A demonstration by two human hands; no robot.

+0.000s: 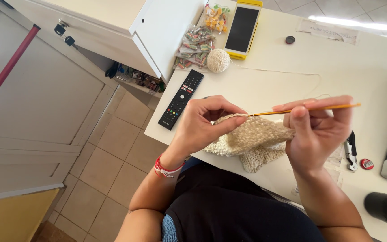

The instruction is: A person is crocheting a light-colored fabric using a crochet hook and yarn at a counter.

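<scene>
The table (363, 67) fills the upper right, white and bare in its middle. At its near edge, close to centre, lies the crochet piece (256, 136), a beige, loosely stitched fabric that sags over the rim toward the person's dark lap.

The left hand (202, 125) comes up from 7 o'clock with the wrist bent, a red and white bracelet (165, 169) around it. Its thumb and forefinger are pinched on the top edge of the crochet piece, the other fingers curled beneath the fabric.

The right hand (316, 132) rises from 5 o'clock, forearm nearly upright. Its fingers are pressed together around the hook (307, 109), a thin yellow-orange rod gripped between thumb and forefinger. The hook lies almost level, its tip at the fabric's top edge just beside the left fingertips, its tail pointing to 3 o'clock.

At 11 o'clock from the hands a black remote (181, 99) lies on the table. Beyond it, at 12 o'clock, sits the yarn ball (218, 60), its thread (292, 73) trailing across the table toward the right hand. Just past the ball rests a phone (242, 29) in a yellow case.
</scene>
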